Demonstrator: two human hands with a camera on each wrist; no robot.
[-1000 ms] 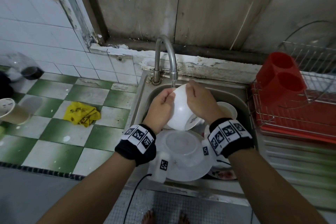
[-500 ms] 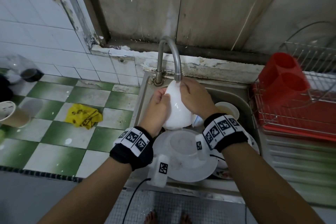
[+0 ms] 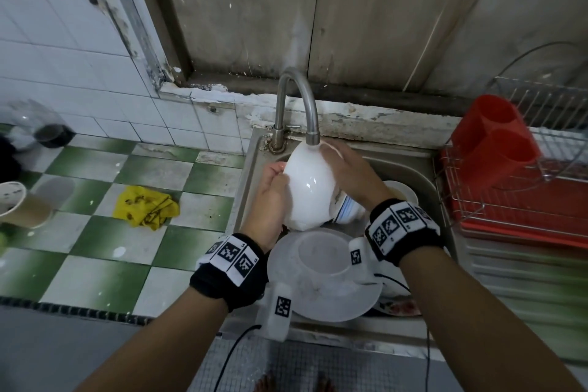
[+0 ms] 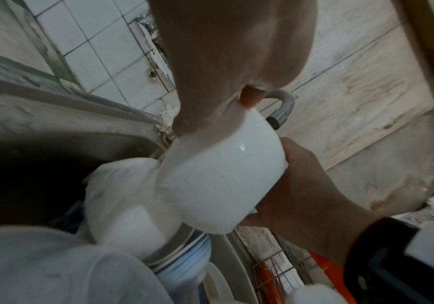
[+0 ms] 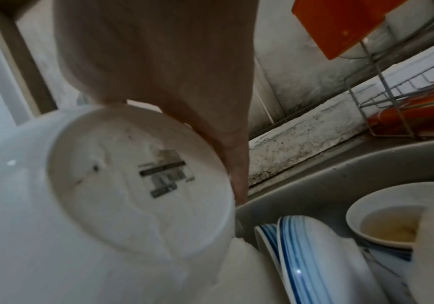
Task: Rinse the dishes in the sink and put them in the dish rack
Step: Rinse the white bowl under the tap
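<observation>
A white bowl (image 3: 310,188) is tipped on its side right under the faucet spout (image 3: 312,137), its rim up by the spout and its base toward me. My left hand (image 3: 275,180) grips its left side and my right hand (image 3: 339,157) wraps its right side up to the rim. The left wrist view shows the bowl (image 4: 221,179) between my left hand (image 4: 223,61) and right hand (image 4: 301,195). The right wrist view shows the bowl's base (image 5: 138,181) with a printed mark, under my right hand (image 5: 171,72).
The sink (image 3: 410,165) below holds a clear plastic lid (image 3: 321,270), blue-striped dishes (image 5: 314,257) and a small bowl of brownish liquid (image 5: 390,222). A wire dish rack (image 3: 521,200) with a red utensil holder (image 3: 496,140) stands at right. A yellow rag (image 3: 146,207) lies on the tiled counter at left.
Both hands have lifted the white bowl from lower in the sink up against the spout and tipped it further onto its side.
</observation>
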